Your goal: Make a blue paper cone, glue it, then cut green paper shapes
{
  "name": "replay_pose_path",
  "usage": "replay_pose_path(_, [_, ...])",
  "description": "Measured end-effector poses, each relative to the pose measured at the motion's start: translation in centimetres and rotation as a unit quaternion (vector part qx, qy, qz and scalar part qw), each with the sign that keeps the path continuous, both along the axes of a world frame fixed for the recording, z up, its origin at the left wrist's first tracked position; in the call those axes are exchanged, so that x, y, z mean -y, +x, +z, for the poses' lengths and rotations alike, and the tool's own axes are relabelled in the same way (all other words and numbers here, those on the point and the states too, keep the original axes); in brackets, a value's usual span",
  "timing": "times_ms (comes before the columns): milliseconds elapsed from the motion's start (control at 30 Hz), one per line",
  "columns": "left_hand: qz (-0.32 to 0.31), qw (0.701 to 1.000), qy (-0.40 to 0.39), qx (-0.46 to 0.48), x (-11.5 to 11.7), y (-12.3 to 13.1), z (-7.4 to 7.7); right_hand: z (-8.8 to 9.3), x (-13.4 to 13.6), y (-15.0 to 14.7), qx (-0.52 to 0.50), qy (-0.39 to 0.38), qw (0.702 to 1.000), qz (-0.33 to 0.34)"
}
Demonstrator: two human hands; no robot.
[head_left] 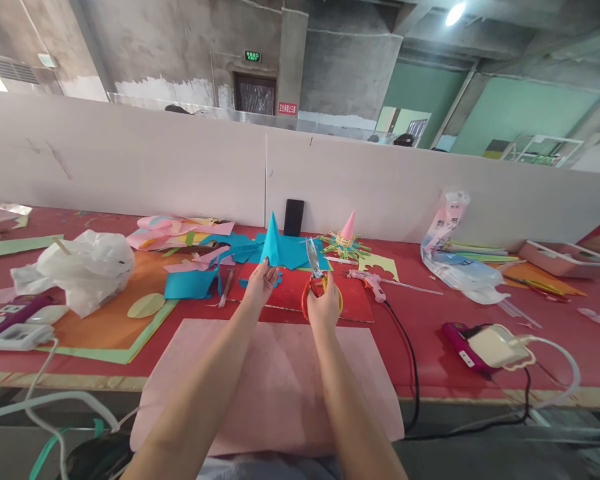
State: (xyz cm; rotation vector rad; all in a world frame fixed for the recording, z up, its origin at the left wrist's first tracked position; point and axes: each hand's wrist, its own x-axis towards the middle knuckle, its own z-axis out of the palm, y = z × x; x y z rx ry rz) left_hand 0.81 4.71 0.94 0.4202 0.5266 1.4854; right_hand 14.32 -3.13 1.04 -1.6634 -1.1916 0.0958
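Note:
My left hand (261,285) pinches the lower edge of a blue paper cone (273,241), its tip pointing up. In my right hand (324,305) is a pair of scissors (312,257) with red and yellow handles, blades pointing up and away from me. Under and behind both hands lies a red sheet (353,300). Blue paper (300,252) is spread behind the cone. A pink paper cone (348,225) with a woven, fringed base stands to the right of the scissors. Near it rests a pink hot glue gun (374,287).
Paper scraps (180,233) and a white plastic bag (87,267) lie on the left. Power strips (465,343) with cables sit on both sides. A black phone (294,217) leans on the white partition (380,180). A pink tray (565,257) stands far right.

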Motion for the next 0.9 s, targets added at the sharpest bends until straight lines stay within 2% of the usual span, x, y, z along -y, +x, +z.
replay_pose_path(100, [-0.004, 1.0, 0.023, -0.01, -0.1, -0.2, -0.9, -0.6, -0.3, 0.6, 0.055, -0.046, 0.997, -0.012])
replay_pose_path(300, [-0.013, 0.999, 0.026, -0.027, -0.1, -0.5, -1.2, -1.9, -1.1, 1.1, 0.116, -0.127, 0.985, 0.027])
replay_pose_path(433, [-0.017, 0.999, 0.016, -0.025, -0.2, -0.5, -1.5, -2.2, -1.2, 1.3, 0.12, -0.187, 0.975, -0.025])
replay_pose_path(533, [-0.028, 0.999, 0.03, -0.019, -0.5, -0.3, -1.8, -2.1, -0.9, 1.7, 0.117, -0.197, 0.971, -0.061])
replay_pose_path(733, [-0.041, 0.998, 0.008, -0.045, -0.8, 0.2, -2.0, -0.9, -0.6, 2.7, 0.167, -0.237, 0.957, -0.01])
replay_pose_path(900, [-0.053, 0.997, 0.013, -0.048, -0.7, 0.4, -1.8, -0.3, -0.6, 3.8, 0.204, -0.244, 0.948, -0.026])
